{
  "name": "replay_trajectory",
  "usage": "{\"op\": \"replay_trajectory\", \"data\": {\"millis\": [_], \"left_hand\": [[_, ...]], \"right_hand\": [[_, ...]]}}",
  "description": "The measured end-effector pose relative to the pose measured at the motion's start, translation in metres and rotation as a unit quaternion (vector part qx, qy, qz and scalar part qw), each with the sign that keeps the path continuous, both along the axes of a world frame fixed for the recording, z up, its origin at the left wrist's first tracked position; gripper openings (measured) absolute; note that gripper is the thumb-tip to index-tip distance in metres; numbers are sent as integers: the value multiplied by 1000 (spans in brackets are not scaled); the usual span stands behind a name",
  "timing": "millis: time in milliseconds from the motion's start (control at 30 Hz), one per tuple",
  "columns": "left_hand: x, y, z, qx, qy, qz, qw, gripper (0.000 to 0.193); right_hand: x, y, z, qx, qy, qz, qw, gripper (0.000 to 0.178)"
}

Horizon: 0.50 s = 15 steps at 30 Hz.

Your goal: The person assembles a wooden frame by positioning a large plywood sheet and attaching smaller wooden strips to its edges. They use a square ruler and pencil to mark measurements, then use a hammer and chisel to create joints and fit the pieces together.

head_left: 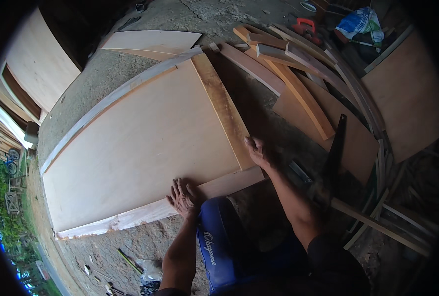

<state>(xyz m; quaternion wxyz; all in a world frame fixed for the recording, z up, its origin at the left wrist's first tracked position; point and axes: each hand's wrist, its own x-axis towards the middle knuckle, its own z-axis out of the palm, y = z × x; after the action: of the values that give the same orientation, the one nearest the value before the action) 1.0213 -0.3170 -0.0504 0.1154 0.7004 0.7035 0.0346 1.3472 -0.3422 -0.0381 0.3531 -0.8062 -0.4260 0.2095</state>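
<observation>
A large pale plywood panel lies on the rough floor in front of me, with wooden strips along its edges. My left hand rests on the near strip, fingers spread toward the plywood. At the near right corner, my right hand is closed around the outer edge of the brown-stained end board. Its fingertips show on top, while the thumb's exact place is unclear. My knee in blue trousers is close against the near strip.
To the right lie several loose timber pieces, a handsaw and brown sheets. A red power tool and a blue-white bag are farther back. Plywood sheets stand at left; small tools and a plastic bag lie near left.
</observation>
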Motion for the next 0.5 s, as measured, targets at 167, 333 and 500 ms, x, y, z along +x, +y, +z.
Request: {"op": "replay_trajectory", "data": {"millis": [167, 333, 500], "left_hand": [[-4, 4, -9, 14, 4, -2, 1000, 53], [0, 4, -14, 15, 15, -8, 1000, 54], [2, -3, -14, 11, 19, 0, 1000, 55]], "right_hand": [[1, 5, -19, 11, 9, -13, 1000, 57], [29, -1, -41, -79, 144, -2, 986, 62], [16, -52, -86, 85, 252, -163, 950, 60]]}}
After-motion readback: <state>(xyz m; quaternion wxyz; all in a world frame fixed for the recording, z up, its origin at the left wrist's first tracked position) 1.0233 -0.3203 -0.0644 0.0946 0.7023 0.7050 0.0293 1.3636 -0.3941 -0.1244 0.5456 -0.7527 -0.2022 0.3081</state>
